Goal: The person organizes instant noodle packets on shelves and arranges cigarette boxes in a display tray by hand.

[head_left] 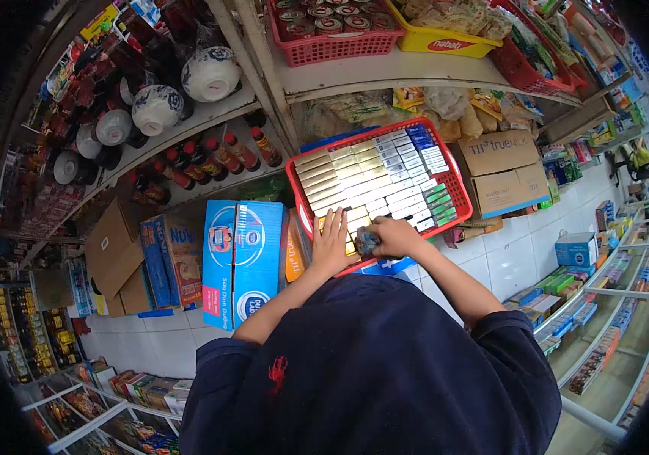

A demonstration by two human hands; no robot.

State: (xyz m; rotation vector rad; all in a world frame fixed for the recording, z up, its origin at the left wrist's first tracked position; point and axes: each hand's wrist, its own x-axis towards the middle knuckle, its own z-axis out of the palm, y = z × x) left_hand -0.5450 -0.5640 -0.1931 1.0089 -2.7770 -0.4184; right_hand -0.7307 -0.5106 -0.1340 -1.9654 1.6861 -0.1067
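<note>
A red plastic basket (455, 186) holds rows of small packs that look like cigarette packs. Gold packs (338, 173) fill its left and middle, with white and blue packs (415, 163) and some green-ended packs (438, 203) on the right. My left hand (331, 244) lies on the gold packs near the basket's front left, fingers stretched out. Close beside it, my right hand (396, 237) is closed round a crumpled bluish-grey cloth (367, 243), which rests against the packs at the front edge. The cloth's underside is hidden.
A blue carton (242, 262) stands left of the basket, and a brown carton (502, 174) on the right. Above are a shelf with a red crate of cans (332, 26) and a yellow tray (446, 42). Bowls (157, 110) and sauce bottles (222, 155) line the left shelves.
</note>
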